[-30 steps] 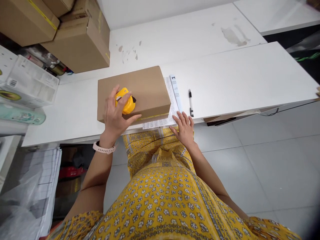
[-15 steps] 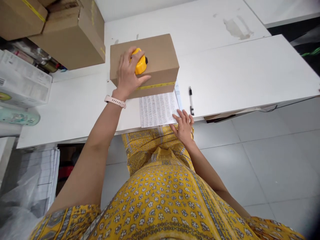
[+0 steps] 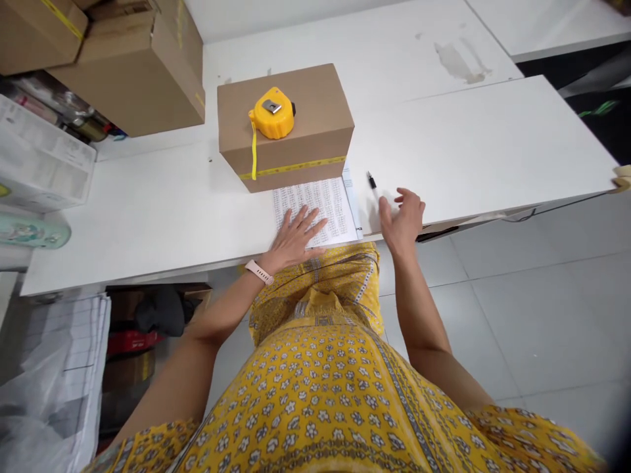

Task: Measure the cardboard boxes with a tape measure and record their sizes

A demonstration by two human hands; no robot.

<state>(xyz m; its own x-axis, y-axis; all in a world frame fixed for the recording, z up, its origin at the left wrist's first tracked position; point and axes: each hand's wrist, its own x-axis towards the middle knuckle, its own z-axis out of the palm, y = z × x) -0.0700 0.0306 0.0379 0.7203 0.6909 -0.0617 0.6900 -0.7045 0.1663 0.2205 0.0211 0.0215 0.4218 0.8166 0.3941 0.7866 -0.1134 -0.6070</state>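
Observation:
A brown cardboard box [image 3: 315, 131] stands on the white table [image 3: 483, 144], with a yellow tape measure [image 3: 273, 113] lying on top and its tape hanging over the box's front. A printed sheet of paper [image 3: 325, 203] lies in front of the box. My left hand [image 3: 294, 238] rests flat on the sheet, fingers spread, holding nothing. My right hand [image 3: 404, 220] hovers open just right of the sheet, over a black pen [image 3: 371, 181] whose tip shows beyond the fingers.
Larger cardboard boxes [image 3: 133, 66] are stacked at the table's back left. White packages [image 3: 44, 164] and a green item [image 3: 29, 233] sit at the left edge. Grey floor tiles [image 3: 532, 315] lie to the right, clutter under the table at the left.
My left hand pushed the box back, let go of the tape measure on it and came down flat on the paper. My right hand moved right from the paper toward the pen.

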